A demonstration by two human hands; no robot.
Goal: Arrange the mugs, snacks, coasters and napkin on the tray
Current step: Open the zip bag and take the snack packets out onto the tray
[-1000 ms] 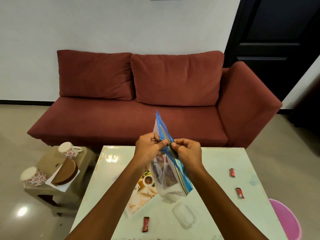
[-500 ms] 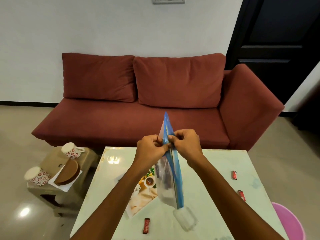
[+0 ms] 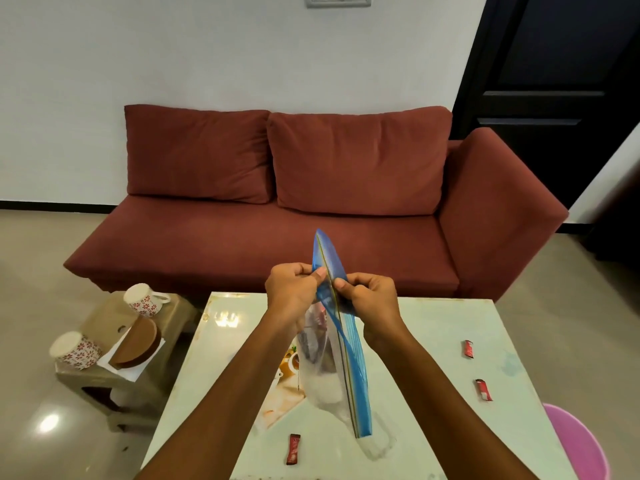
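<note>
Both my hands hold a clear zip bag (image 3: 341, 362) with a blue seal strip above the pale table (image 3: 433, 427). My left hand (image 3: 292, 296) pinches one side of the seal and my right hand (image 3: 369, 299) pinches the other. Dark snack packets show inside the bag. Three small red snack sachets lie on the table: one (image 3: 293, 448) near the front, two (image 3: 468, 349) (image 3: 483, 389) at the right. A printed tray or mat (image 3: 284, 393) lies partly hidden under my left arm. Two floral mugs (image 3: 143, 299) (image 3: 74, 349) sit on a low stool at the left, with brown coasters (image 3: 138, 342) on a white napkin (image 3: 130, 370).
A red sofa (image 3: 277, 202) stands behind the table. The low stool (image 3: 104, 379) sits on the floor left of the table. A pink stool (image 3: 575, 441) is at the table's right front corner. A dark door (image 3: 554, 81) is at the back right.
The bag has turned edge-on to me and its lower end swung down toward the table front. My hands stayed on the seal, and the camera tilted slightly upward.
</note>
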